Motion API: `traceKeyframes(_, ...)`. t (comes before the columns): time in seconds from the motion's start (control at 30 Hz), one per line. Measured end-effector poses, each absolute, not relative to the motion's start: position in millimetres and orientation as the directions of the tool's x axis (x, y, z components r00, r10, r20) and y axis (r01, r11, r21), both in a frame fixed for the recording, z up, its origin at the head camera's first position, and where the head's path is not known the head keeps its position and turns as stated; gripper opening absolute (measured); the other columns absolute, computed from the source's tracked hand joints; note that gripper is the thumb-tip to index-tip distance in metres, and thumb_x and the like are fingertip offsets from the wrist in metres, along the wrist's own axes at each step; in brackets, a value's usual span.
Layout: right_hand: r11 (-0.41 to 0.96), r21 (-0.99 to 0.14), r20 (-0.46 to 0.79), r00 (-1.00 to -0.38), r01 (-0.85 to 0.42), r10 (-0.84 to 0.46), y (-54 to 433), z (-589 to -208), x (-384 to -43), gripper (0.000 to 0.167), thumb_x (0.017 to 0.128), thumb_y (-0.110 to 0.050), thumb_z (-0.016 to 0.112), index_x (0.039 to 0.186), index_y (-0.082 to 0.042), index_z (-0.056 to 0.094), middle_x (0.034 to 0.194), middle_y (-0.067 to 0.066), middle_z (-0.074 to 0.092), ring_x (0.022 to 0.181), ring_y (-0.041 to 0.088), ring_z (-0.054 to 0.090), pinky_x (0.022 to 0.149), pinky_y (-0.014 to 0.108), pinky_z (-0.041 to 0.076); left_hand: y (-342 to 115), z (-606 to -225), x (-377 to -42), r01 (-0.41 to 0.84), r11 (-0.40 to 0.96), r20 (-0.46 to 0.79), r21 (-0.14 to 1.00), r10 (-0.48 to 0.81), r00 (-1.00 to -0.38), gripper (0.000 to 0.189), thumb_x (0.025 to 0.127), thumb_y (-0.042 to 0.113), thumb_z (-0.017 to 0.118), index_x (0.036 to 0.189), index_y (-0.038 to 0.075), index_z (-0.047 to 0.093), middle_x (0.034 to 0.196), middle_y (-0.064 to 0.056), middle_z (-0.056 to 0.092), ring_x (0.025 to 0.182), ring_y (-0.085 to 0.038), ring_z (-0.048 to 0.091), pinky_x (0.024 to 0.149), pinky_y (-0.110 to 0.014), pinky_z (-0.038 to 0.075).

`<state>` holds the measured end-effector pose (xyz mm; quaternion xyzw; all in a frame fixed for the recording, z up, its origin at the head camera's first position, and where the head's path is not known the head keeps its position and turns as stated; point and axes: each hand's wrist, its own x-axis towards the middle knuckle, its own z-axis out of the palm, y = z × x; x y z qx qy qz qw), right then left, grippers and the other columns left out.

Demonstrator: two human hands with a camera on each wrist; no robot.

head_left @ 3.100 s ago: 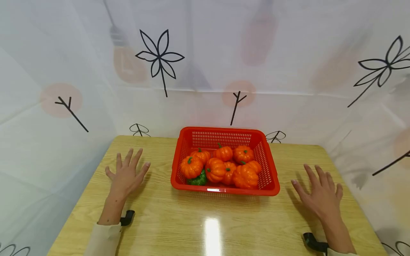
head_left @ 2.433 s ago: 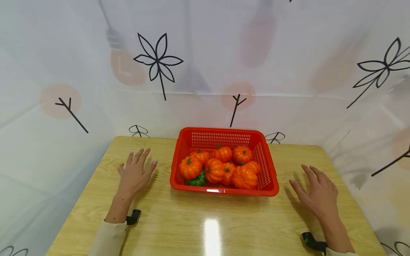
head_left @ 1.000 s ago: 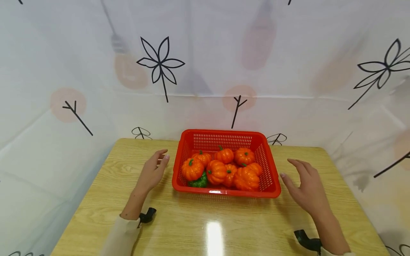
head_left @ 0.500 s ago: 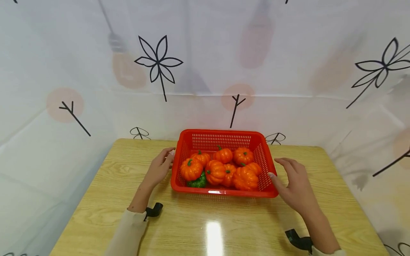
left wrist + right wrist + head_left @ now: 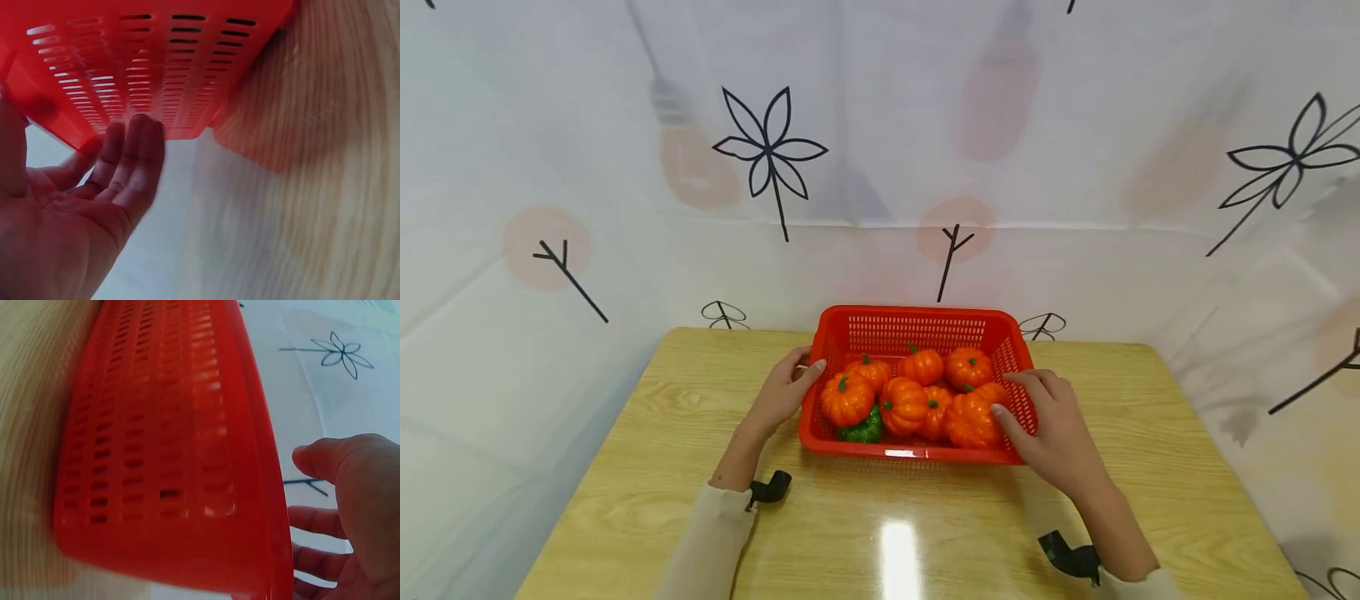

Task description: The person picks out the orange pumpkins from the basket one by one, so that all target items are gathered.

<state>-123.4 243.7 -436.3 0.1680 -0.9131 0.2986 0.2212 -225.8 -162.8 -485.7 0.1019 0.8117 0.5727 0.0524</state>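
Observation:
A red plastic basket (image 5: 917,451) with slotted walls stands on the table, holding several small orange pumpkins (image 5: 904,406) and a green bumpy one (image 5: 862,427). At the basket's left side, my left hand (image 5: 780,398) has its thumb over the rim. In the left wrist view, the left fingers (image 5: 140,156) bend up beneath the rim against the outer wall. My right hand (image 5: 1054,429) hovers over the right rim, thumb and fingers spread above the nearest pumpkins. The right wrist view shows the right thumb (image 5: 319,459) apart from the rim; some fingers are partly hidden behind it.
A wood-grain table (image 5: 820,533) lies under the basket, with its surface extending on both sides. White cloth (image 5: 880,167) with plant drawings hangs right behind and beside the table. A black wrist device (image 5: 771,486) sits on the left wrist, another (image 5: 1070,557) on the right.
Both hands have come inward from the table's sides. The left thumb has reached over the basket's left rim; the right hand has moved left over the right rim. The basket has stayed put.

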Motion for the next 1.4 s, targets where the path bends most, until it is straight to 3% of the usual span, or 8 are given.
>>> traceKeyframes(0.2,0.767,-0.464,0.506,-0.843,-0.442,-0.18,230,-434,-129,0.037,0.092,-0.014,0.082,0.122,0.002,0.068,0.11,0.017,0.061,0.104,0.032,0.054,0.085,0.047,0.046,-161,-487,-227,0.105,0.233,0.048,0.967,0.236,-0.97,0.053,0.109,0.041,0.06,0.149,0.007,0.054,0.125,-0.019,0.067,0.106,-0.028,0.068,0.081,-0.033,0.062)
traceKeyframes(0.4,0.812,-0.486,0.335,-0.927,-0.324,-0.17,219,-428,-132,0.041,0.099,-0.027,0.076,0.128,0.001,0.067,0.111,0.014,0.062,0.093,0.028,0.059,0.081,0.049,0.055,-160,-488,-225,0.1,0.22,0.047,0.97,0.233,-0.971,0.051,0.11,0.041,0.059,0.148,0.007,0.055,0.126,-0.019,0.067,0.107,-0.027,0.068,0.082,-0.033,0.063)
traceKeyframes(0.67,0.862,-0.422,0.177,-0.958,-0.281,-0.226,212,-427,-134,0.052,0.1,-0.038,0.075,0.129,0.003,0.065,0.115,0.017,0.061,0.081,0.023,0.058,0.077,0.046,0.058,-159,-491,-225,0.102,0.224,0.053,0.969,0.214,-0.975,0.052,0.11,0.041,0.059,0.148,0.006,0.055,0.13,-0.019,0.066,0.108,-0.028,0.066,0.085,-0.03,0.06)
traceKeyframes(0.77,0.867,-0.426,0.135,-0.966,-0.259,-0.222,210,-427,-133,0.059,0.1,-0.042,0.074,0.135,0.003,0.062,0.12,0.021,0.056,0.075,0.024,0.058,0.072,0.045,0.058,-158,-491,-225,0.11,0.223,0.067,0.968,0.194,-0.979,0.052,0.109,0.042,0.06,0.147,0.007,0.057,0.131,-0.017,0.065,0.11,-0.028,0.065,0.086,-0.03,0.06)
traceKeyframes(0.97,0.87,-0.453,0.056,-0.98,-0.195,-0.191,209,-427,-131,0.065,0.1,-0.049,0.071,0.143,-0.002,0.058,0.114,0.022,0.052,0.064,0.023,0.052,0.061,0.037,0.049,-158,-493,-225,0.105,0.217,0.069,0.971,0.168,-0.983,0.049,0.109,0.039,0.062,0.145,0.006,0.058,0.129,-0.017,0.066,0.108,-0.028,0.066,0.085,-0.029,0.06)
traceKeyframes(1.23,0.837,-0.499,0.06,-0.972,-0.226,-0.227,209,-424,-128,0.066,0.094,-0.051,0.079,0.142,-0.01,0.06,0.123,0.021,0.062,0.096,0.031,0.064,0.08,0.053,0.058,-161,-494,-224,0.086,0.206,0.049,0.975,0.177,-0.983,0.053,0.109,0.04,0.062,0.147,0.005,0.057,0.132,-0.02,0.065,0.11,-0.029,0.065,0.086,-0.03,0.06)
traceKeyframes(1.4,0.785,-0.552,0.086,-0.955,-0.282,-0.283,211,-422,-126,0.054,0.092,-0.044,0.083,0.135,-0.019,0.061,0.128,0.015,0.064,0.109,0.033,0.063,0.091,0.057,0.056,-161,-495,-222,0.083,0.192,0.048,0.978,0.182,-0.982,0.052,0.108,0.04,0.063,0.146,0.005,0.057,0.131,-0.02,0.065,0.109,-0.028,0.066,0.085,-0.031,0.062)
